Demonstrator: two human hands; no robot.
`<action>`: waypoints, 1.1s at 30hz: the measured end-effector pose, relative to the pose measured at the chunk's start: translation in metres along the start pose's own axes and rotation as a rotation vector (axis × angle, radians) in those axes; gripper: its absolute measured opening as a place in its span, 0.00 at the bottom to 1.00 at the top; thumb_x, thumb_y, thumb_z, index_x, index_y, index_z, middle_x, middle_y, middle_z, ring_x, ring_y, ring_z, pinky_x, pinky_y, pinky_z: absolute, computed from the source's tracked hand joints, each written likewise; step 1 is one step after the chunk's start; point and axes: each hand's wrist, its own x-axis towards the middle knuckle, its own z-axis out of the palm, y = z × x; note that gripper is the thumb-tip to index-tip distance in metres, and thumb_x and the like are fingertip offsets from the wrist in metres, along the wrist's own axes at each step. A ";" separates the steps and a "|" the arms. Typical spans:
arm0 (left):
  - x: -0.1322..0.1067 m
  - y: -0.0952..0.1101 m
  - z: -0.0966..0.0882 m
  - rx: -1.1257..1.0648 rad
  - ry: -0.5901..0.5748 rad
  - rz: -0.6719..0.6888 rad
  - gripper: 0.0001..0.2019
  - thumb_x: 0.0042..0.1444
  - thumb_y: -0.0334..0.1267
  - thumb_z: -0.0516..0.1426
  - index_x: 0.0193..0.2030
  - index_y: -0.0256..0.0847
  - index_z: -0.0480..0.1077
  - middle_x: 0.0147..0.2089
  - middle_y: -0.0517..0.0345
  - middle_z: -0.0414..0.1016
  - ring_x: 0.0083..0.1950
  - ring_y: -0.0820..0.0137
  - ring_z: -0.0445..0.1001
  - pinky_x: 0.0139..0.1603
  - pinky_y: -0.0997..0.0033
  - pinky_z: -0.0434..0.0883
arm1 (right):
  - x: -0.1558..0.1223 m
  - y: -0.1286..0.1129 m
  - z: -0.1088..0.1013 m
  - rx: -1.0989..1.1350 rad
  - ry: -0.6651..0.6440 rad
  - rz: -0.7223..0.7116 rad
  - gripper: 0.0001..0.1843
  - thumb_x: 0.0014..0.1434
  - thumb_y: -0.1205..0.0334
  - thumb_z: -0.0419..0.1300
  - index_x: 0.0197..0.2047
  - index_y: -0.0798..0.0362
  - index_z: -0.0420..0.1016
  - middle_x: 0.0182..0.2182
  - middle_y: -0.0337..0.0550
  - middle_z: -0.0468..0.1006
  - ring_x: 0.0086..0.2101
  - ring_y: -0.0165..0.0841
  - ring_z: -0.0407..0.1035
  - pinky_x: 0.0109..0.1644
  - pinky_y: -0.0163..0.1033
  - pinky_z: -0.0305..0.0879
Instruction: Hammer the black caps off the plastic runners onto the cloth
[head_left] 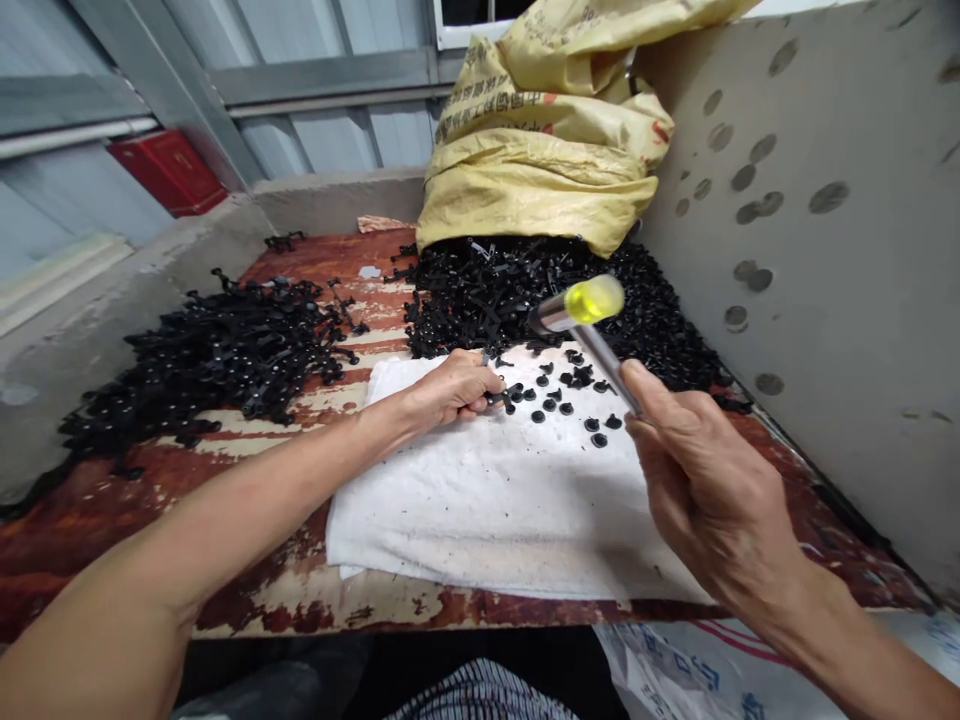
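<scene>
My left hand [450, 388] rests above a folded white towel [480, 500] and is shut on a small black plastic piece [495, 397], partly hidden by the fingers. My right hand [705, 480] is raised at the towel's right side, gripping the steel handle of a small hammer [600, 350] with a translucent yellow head. The hammer head is in the air, above and apart from the towel. Several small black round-headed plastic parts [559, 405] lie scattered on the towel, just beyond my left fingertips.
Heaps of black plastic parts [510, 300] [210, 365] cover the rusty, peeling table [112, 520] behind and left of the towel. A yellow woven sack [540, 150] slumps at the back. A dented grey panel [810, 250] walls the right side.
</scene>
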 end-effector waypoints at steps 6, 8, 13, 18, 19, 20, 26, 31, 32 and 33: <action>0.000 -0.004 0.003 -0.037 -0.002 -0.026 0.10 0.50 0.20 0.55 0.23 0.37 0.65 0.17 0.55 0.71 0.11 0.82 0.54 0.12 0.79 0.45 | -0.005 0.010 0.006 -0.067 -0.313 0.060 0.32 0.59 0.73 0.47 0.66 0.46 0.64 0.30 0.45 0.74 0.23 0.34 0.66 0.25 0.38 0.66; 0.000 -0.006 0.003 -0.051 -0.002 -0.033 0.11 0.51 0.21 0.54 0.22 0.37 0.64 0.17 0.55 0.71 0.11 0.82 0.54 0.11 0.79 0.45 | -0.006 0.008 0.004 0.001 -0.193 0.046 0.33 0.62 0.73 0.48 0.69 0.44 0.57 0.37 0.48 0.76 0.30 0.36 0.70 0.32 0.42 0.70; 0.001 -0.010 0.004 -0.069 -0.006 -0.022 0.10 0.50 0.21 0.55 0.23 0.36 0.66 0.19 0.52 0.73 0.12 0.82 0.56 0.11 0.80 0.47 | -0.007 0.005 0.006 -0.011 -0.191 0.052 0.34 0.61 0.73 0.49 0.69 0.43 0.58 0.31 0.45 0.74 0.26 0.35 0.69 0.31 0.41 0.70; 0.002 -0.011 0.003 -0.081 0.003 -0.028 0.11 0.50 0.21 0.55 0.22 0.37 0.65 0.18 0.54 0.71 0.12 0.82 0.56 0.11 0.80 0.48 | -0.007 0.009 0.011 -0.015 -0.216 0.144 0.30 0.62 0.70 0.47 0.67 0.51 0.62 0.34 0.50 0.76 0.31 0.40 0.72 0.33 0.44 0.70; 0.002 -0.011 0.003 -0.082 0.001 -0.028 0.11 0.51 0.21 0.55 0.22 0.36 0.65 0.18 0.54 0.71 0.12 0.82 0.56 0.11 0.80 0.48 | -0.007 0.009 0.011 -0.012 -0.226 0.154 0.30 0.61 0.70 0.47 0.66 0.51 0.63 0.34 0.50 0.76 0.31 0.39 0.72 0.32 0.43 0.69; 0.001 -0.011 0.004 -0.085 0.001 -0.028 0.10 0.51 0.20 0.55 0.23 0.36 0.65 0.18 0.54 0.71 0.12 0.82 0.56 0.11 0.80 0.48 | -0.006 0.009 0.011 -0.005 -0.263 0.162 0.29 0.61 0.69 0.47 0.65 0.51 0.64 0.34 0.50 0.76 0.29 0.38 0.72 0.31 0.42 0.68; -0.017 -0.010 0.015 -0.254 0.038 -0.066 0.11 0.53 0.22 0.56 0.23 0.36 0.64 0.21 0.55 0.72 0.13 0.82 0.58 0.12 0.81 0.53 | 0.009 0.003 0.013 0.316 -0.240 0.460 0.14 0.62 0.56 0.52 0.44 0.55 0.72 0.22 0.37 0.67 0.21 0.31 0.62 0.24 0.36 0.60; -0.041 -0.011 0.034 -0.418 -0.029 -0.001 0.07 0.57 0.25 0.56 0.29 0.35 0.68 0.25 0.59 0.72 0.16 0.81 0.61 0.17 0.76 0.67 | 0.028 0.000 0.030 0.621 -0.272 0.685 0.13 0.58 0.50 0.55 0.30 0.51 0.67 0.15 0.28 0.57 0.14 0.25 0.51 0.16 0.33 0.49; -0.044 -0.012 0.037 -0.435 -0.051 -0.003 0.06 0.57 0.25 0.55 0.30 0.35 0.68 0.25 0.60 0.71 0.16 0.81 0.61 0.18 0.75 0.69 | 0.031 0.000 0.033 0.643 -0.282 0.692 0.13 0.57 0.50 0.56 0.30 0.51 0.68 0.15 0.28 0.57 0.13 0.24 0.51 0.15 0.32 0.49; -0.047 -0.013 0.039 -0.450 -0.068 -0.004 0.06 0.58 0.25 0.54 0.31 0.34 0.68 0.26 0.60 0.71 0.16 0.81 0.61 0.18 0.74 0.70 | 0.034 0.000 0.035 0.671 -0.292 0.703 0.12 0.57 0.51 0.56 0.30 0.51 0.67 0.14 0.27 0.58 0.12 0.24 0.50 0.14 0.32 0.49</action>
